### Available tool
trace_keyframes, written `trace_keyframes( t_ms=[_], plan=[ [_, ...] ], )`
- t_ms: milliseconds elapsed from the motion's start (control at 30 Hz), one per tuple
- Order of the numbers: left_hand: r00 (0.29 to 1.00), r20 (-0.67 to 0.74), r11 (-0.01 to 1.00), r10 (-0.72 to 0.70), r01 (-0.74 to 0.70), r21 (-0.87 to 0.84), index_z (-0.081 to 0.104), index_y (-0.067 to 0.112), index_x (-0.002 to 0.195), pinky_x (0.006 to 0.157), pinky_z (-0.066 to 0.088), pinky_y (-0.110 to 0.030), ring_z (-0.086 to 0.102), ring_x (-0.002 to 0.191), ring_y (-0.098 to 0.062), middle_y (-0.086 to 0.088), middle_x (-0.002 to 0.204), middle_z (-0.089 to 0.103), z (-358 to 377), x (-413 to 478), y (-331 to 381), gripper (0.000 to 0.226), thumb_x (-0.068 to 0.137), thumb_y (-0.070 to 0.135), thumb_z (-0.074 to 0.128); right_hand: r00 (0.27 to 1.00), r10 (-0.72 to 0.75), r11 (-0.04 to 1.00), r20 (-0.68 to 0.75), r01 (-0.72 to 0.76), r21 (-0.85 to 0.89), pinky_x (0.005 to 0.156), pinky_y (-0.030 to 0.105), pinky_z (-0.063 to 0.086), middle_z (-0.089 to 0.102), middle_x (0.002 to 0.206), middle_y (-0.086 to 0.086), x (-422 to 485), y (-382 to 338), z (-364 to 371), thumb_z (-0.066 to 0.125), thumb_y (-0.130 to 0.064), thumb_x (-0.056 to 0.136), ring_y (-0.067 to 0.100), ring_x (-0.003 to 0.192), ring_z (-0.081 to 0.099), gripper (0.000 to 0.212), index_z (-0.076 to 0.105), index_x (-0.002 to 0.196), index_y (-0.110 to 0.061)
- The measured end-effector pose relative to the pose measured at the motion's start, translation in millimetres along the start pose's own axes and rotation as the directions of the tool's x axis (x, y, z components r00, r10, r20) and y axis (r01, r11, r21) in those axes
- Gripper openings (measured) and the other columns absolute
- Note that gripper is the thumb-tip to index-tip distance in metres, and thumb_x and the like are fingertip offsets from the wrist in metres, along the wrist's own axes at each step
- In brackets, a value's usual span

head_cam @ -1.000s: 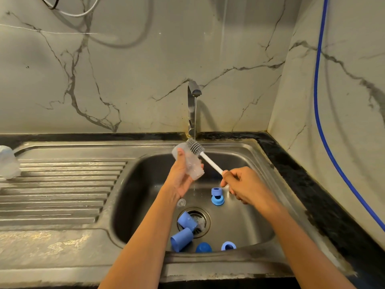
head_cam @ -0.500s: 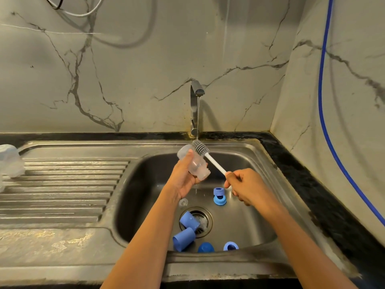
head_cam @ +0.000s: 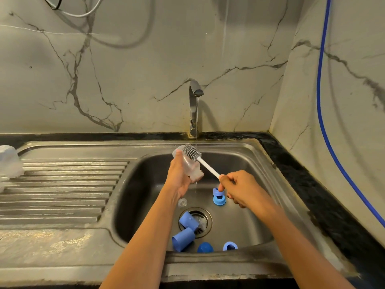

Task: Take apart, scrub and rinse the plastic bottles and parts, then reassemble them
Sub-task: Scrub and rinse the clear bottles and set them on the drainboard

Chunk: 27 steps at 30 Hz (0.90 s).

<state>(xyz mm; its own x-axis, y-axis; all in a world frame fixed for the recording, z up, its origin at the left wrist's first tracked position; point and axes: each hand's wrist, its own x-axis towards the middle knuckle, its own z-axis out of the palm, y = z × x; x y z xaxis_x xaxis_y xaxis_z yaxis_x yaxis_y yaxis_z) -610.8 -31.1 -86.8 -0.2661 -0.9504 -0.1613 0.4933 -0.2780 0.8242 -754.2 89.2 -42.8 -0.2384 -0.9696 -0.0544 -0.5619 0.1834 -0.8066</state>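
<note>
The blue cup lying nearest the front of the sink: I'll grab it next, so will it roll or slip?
The blue cup lies on its side against another blue cup by the drain, so a nudge would probably roll it. It looks like thin plastic, likely light and stiff. With the tap running, it is probably wet and somewhat slippery.

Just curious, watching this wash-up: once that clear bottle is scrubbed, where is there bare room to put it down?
The ribbed steel draining board is bare right of the clear plastic item at its far-left edge. The steel basin's floor is crowded: blue plastic cups over the drain, blue rings beside them.
</note>
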Motion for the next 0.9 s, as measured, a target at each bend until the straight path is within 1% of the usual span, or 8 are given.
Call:
trace_keyframes(
  t_ms=[133,200,300,400,567,667,800,900],
  plan=[
    [0.992,-0.125,0.992,-0.026,0.010,-0.127,0.037,0.014,0.131,0.094,0.050,-0.053,0.061,0.103,-0.034,-0.018,0.113,0.056,-9.5,4.8,2.4,0.053,0.097,0.054,0.041,0.993,0.053,0.999,0.103,-0.053,-0.003,0.041,0.021,0.029,0.047,0.045,-0.004,-2.6,0.3,-1.7,0.047,-0.031,0.098,0.009,0.036,0.034,0.037,0.069,0.078,-0.008],
    [0.998,-0.056,0.996,-0.002,-0.003,-0.089,0.036,0.007,0.135,0.079,0.056,-0.043,0.062,0.088,-0.028,-0.018,0.109,0.056,-8.0,1.0,3.1,0.069,0.093,0.061,0.041,0.999,0.020,0.999,0.043,-0.019,-0.030,0.041,0.018,0.031,0.047,0.043,-0.009,-2.1,-1.0,0.5,0.046,-0.031,0.099,0.003,0.032,0.035,0.038,0.069,0.078,-0.008],
    [0.992,0.127,1.000,0.004,-0.007,0.020,0.044,0.000,0.125,0.060,0.040,-0.031,0.046,0.066,-0.020,-0.013,0.089,0.047,-0.3,-5.8,2.9,0.076,0.088,0.067,0.039,0.995,-0.045,0.996,-0.086,0.038,-0.086,0.039,0.008,0.031,0.047,0.040,-0.011,-1.3,-3.3,2.8,0.045,-0.027,0.100,-0.003,0.031,0.043,0.039,0.069,0.081,-0.004],
    [0.997,0.081,1.000,-0.001,0.004,-0.029,0.049,0.008,0.114,0.066,0.038,-0.033,0.047,0.071,-0.022,-0.012,0.089,0.050,4.7,-8.7,4.8,0.056,0.093,0.058,0.037,0.999,-0.014,1.000,-0.037,0.013,-0.011,0.037,0.011,0.030,0.047,0.036,-0.010,-2.2,-3.0,-0.8,0.046,-0.027,0.100,0.002,0.030,0.039,0.039,0.068,0.081,-0.002],
    [0.972,-0.234,0.958,-0.020,-0.049,-0.283,0.040,0.012,0.123,0.082,0.051,-0.043,0.059,0.089,-0.028,-0.014,0.100,0.057,-4.5,-4.3,7.7,0.045,0.099,0.050,0.041,0.991,0.071,0.997,0.113,-0.070,-0.019,0.040,0.019,0.031,0.049,0.046,-0.004,-5.2,-2.2,-7.1,0.047,-0.030,0.098,0.008,0.037,0.036,0.037,0.070,0.080,-0.007],
    [0.984,-0.175,0.964,-0.013,-0.034,-0.262,0.042,0.013,0.124,0.074,0.052,-0.040,0.058,0.090,-0.026,-0.012,0.102,0.056,-1.8,-5.8,8.8,0.046,0.098,0.051,0.041,0.999,0.028,0.998,0.025,-0.027,-0.048,0.040,0.017,0.031,0.049,0.044,-0.008,-3.8,-1.5,-1.7,0.046,-0.030,0.099,0.003,0.033,0.038,0.038,0.069,0.079,-0.008],
    [0.999,-0.029,0.991,0.017,-0.021,-0.131,0.052,0.016,0.101,0.072,0.047,-0.036,0.055,0.081,-0.020,-0.009,0.092,0.054,8.2,-10.8,4.1,0.037,0.098,0.050,0.038,0.997,0.002,0.997,-0.079,-0.008,-0.078,0.037,0.011,0.029,0.048,0.039,-0.011,-1.0,-1.0,-1.6,0.045,-0.027,0.101,-0.001,0.030,0.041,0.039,0.067,0.086,0.001],
    [0.986,-0.165,0.980,0.029,-0.061,-0.190,0.043,0.014,0.132,0.068,0.053,-0.037,0.060,0.090,-0.023,-0.012,0.109,0.058,-1.1,-2.6,7.2,0.056,0.096,0.057,0.039,1.000,0.022,0.999,0.010,-0.022,-0.046,0.040,0.016,0.031,0.050,0.042,-0.009,-3.3,-1.6,-7.2,0.047,-0.028,0.099,0.002,0.033,0.038,0.036,0.069,0.081,-0.006]
  ],
)
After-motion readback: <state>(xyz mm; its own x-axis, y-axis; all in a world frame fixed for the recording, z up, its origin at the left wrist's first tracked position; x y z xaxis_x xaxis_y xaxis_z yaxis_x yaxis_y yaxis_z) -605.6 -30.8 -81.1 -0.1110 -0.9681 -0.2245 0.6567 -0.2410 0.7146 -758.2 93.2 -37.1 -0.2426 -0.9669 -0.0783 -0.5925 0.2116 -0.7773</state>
